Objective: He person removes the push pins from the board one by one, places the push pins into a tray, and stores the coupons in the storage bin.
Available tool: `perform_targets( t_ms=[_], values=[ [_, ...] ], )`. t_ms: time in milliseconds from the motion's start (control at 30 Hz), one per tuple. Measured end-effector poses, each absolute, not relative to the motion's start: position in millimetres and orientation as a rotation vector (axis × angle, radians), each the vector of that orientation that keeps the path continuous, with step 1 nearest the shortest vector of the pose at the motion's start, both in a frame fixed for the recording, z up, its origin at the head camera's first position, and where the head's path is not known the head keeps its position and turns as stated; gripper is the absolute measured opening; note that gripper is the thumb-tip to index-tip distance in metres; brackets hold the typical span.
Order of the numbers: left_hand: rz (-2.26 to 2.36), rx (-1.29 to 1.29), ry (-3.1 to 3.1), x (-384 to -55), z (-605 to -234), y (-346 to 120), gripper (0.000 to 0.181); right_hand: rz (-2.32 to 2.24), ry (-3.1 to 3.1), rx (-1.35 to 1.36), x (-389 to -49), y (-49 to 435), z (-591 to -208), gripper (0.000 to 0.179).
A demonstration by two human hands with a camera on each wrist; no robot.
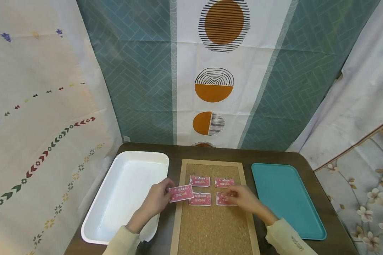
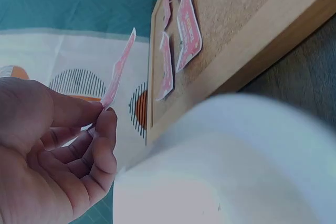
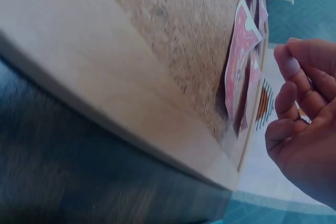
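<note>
My left hand point(image 1: 157, 196) pinches a pink coupon point(image 1: 181, 193) between thumb and fingertips, over the left frame edge of a cork board point(image 1: 215, 226). Edge-on in the left wrist view, this coupon point(image 2: 119, 69) stands away from the board. Several matching coupons are fixed on the board in two rows, among them an upper left one point(image 1: 200, 181) and a lower left one point(image 1: 199, 199). My right hand point(image 1: 242, 198) is at the lower right coupon point(image 1: 221, 199), partly covering it. In the right wrist view its fingers are curled, thumb against forefinger, and nothing shows between them.
A deep white tray point(image 1: 97, 191) stands left of the board. On the right lies a flat teal tray point(image 1: 285, 198). All stand on a dark wooden table point(image 1: 191, 150), with patterned cloths hanging behind and at both sides.
</note>
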State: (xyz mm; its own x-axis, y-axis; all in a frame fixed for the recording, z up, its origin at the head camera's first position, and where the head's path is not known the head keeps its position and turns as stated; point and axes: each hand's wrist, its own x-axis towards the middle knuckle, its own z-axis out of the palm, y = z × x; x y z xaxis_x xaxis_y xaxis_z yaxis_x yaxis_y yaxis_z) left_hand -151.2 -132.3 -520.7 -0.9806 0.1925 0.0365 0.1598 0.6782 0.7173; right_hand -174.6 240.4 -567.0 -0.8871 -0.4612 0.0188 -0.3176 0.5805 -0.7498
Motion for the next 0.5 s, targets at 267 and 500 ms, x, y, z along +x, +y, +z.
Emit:
perform_targets(
  t_ms=[267, 500],
  values=[
    [1.250, 0.233, 2.835, -157, -523, -142, 0.018, -1.207, 2.661, -0.633, -177, 255, -569, 0.008],
    [1.278, 0.210, 2.830, -160, -520, -148, 0.016, -1.217, 2.693, -0.570, -176, 265, -570, 0.008]
  ],
)
